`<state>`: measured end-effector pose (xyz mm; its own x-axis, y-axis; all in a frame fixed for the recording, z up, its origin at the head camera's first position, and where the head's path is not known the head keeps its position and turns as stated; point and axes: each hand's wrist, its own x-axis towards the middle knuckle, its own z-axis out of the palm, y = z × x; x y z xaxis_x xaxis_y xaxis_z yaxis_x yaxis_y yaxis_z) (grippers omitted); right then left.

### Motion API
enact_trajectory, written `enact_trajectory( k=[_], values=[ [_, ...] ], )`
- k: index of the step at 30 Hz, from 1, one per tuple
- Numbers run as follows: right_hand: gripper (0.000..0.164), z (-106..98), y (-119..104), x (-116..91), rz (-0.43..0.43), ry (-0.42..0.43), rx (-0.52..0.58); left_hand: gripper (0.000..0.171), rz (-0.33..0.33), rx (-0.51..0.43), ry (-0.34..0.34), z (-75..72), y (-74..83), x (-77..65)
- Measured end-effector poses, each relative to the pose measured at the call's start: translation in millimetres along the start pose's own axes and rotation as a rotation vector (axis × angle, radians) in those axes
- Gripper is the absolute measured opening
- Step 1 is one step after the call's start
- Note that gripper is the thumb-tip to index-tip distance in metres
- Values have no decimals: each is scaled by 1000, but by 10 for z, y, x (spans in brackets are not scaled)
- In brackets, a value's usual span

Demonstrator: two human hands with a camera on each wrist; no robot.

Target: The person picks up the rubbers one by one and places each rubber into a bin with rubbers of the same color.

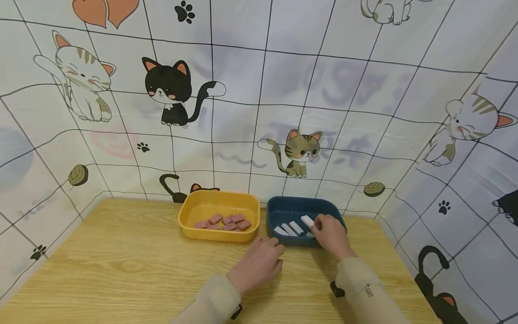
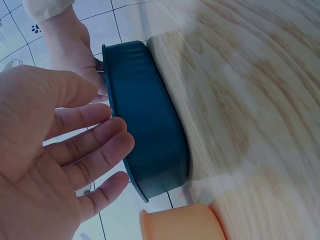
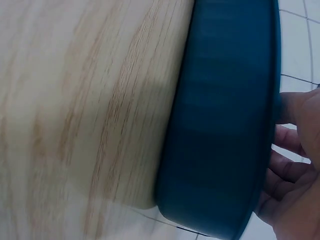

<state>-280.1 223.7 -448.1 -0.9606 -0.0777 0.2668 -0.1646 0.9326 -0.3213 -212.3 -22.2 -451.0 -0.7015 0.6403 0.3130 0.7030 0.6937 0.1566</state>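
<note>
A dark blue tray stands at the back of the table and holds several small white rectangular blocks. Over its right part, my right hand pinches one white block by its end, between thumb and fingers. In the right wrist view, the tray's wall hides the fingertips of that hand. My left hand hovers in front of the gap between the trays, holding nothing. Its fingers are loosely bent in the left wrist view and overlap the blue tray's rim there.
Left of the blue tray stands a yellow tray with several small pink rectangular blocks. Both trays sit on a wood-grain table, close to a wall covering printed with cats and grid lines.
</note>
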Motion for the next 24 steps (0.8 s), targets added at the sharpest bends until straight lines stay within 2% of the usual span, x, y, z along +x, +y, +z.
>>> enact_trajectory(
  k=[6, 12, 18, 24],
  values=[
    [13, 102, 36, 111, 25, -60, -25, 9, -6, 19, -2, -2, 6, -18],
    [16, 143, 51, 187, 52, -90, 6, 10, -23, 13, -19, 5, 0, -36],
    [14, 160, 76, 212, 83, -111, 32, 13, -27, 1, -31, 9, -28, -56],
    [10, 141, 124, 145, 54, -88, 82, 17, -62, -26, -36, -28, -56, -124]
  ],
)
